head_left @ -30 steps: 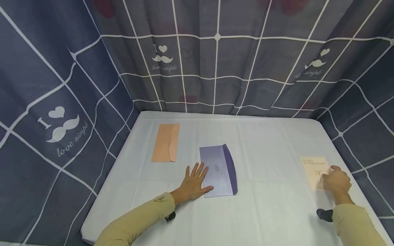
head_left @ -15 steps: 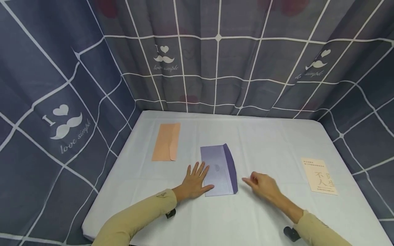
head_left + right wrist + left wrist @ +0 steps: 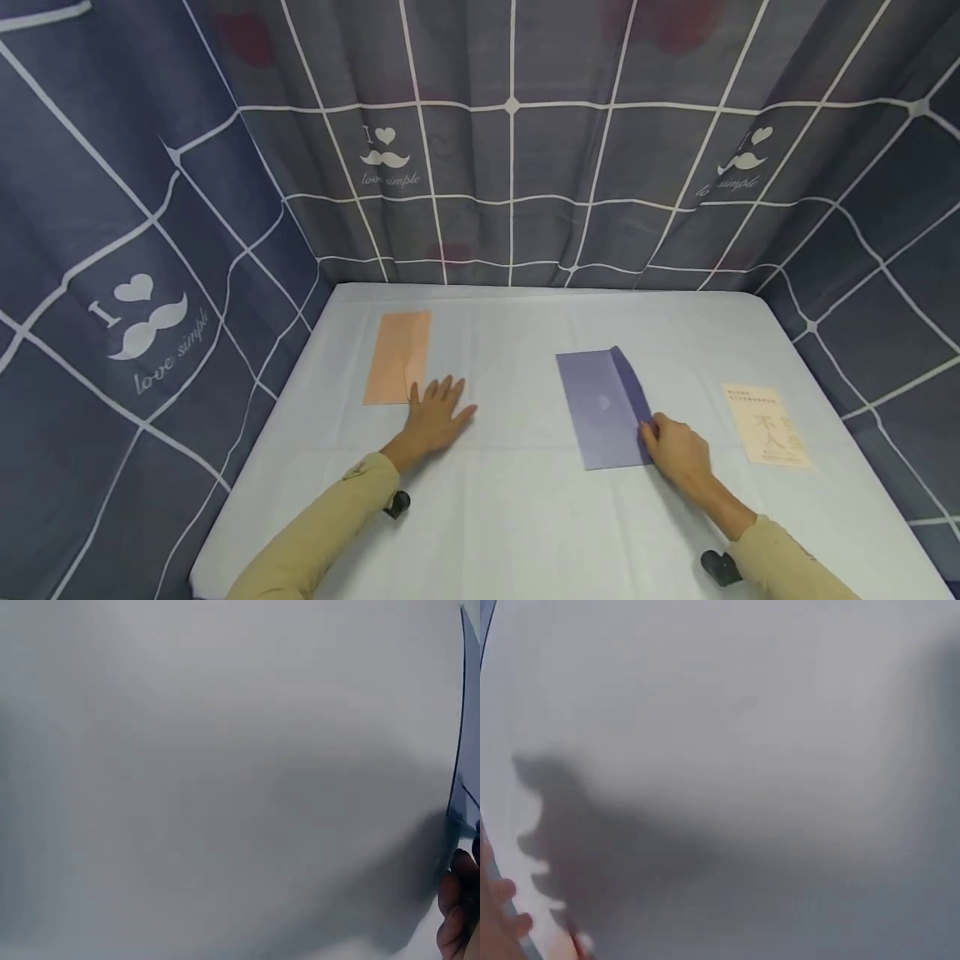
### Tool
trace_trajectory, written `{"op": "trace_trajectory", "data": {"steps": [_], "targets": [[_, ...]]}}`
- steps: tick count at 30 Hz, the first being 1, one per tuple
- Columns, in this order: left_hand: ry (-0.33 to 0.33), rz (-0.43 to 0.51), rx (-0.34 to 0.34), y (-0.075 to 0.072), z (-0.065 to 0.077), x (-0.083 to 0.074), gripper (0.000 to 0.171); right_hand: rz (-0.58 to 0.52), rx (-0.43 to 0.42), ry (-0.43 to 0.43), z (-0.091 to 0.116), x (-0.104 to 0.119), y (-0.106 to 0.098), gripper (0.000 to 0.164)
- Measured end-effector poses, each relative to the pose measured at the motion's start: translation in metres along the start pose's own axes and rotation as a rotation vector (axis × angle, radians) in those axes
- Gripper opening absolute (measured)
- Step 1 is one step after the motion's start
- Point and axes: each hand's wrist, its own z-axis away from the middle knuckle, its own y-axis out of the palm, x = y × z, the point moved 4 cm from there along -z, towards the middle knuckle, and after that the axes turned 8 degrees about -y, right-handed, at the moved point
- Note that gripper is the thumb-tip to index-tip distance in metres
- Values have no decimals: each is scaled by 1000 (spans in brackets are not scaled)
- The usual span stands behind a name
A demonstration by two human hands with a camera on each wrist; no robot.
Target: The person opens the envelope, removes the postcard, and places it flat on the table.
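Observation:
A purple envelope (image 3: 602, 410) lies right of the table's middle in the head view, its darker flap (image 3: 632, 385) raised along the right side. My right hand (image 3: 681, 454) pinches the lower right corner by the flap. In the right wrist view only a strip of the envelope (image 3: 470, 742) and a few curled fingers show at the right edge. Spread fingers mark my left hand (image 3: 433, 421), close to the lower end of an orange envelope (image 3: 395, 358). The left wrist view catches that hand's fingertips at the lower left, over its shadow.
A cream printed card (image 3: 767, 427) lies on the right part of the white-covered table (image 3: 510, 533). Dark checked curtains (image 3: 465, 150) hang behind the table and along both sides.
From the cream card, my right hand has come left to the purple envelope, which has shifted right. My left hand has left the purple envelope and moved left towards the orange one.

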Motion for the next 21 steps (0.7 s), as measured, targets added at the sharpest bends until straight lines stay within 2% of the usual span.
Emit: {"op": "trace_trajectory", "data": {"steps": [3, 5, 8, 10, 13, 15, 18, 21], "targets": [[-129, 48, -19, -15, -9, 47, 69, 56, 0, 96, 14, -38, -17, 32], [-195, 81, 7, -22, -9, 73, 71, 71, -2, 156, 23, -58, -26, 32], [-268, 109, 68, -27, -3, 98, 72, 76, -23, 210, 30, -77, -34, 32], [-289, 118, 96, -27, 1, 106, 72, 76, -40, 218, 31, -85, -35, 32], [-272, 104, 113, -24, 3, 105, 72, 125, -99, 217, 31, -90, -36, 31], [-227, 81, 104, -20, 2, 96, 71, 157, -161, 244, 32, -91, -38, 33], [-143, 28, 96, -11, 1, 76, 70, 169, -266, 265, 29, -85, -42, 45], [-44, -22, 74, -2, 7, 50, 70, 121, -355, 196, 18, -70, -42, 44]]}}
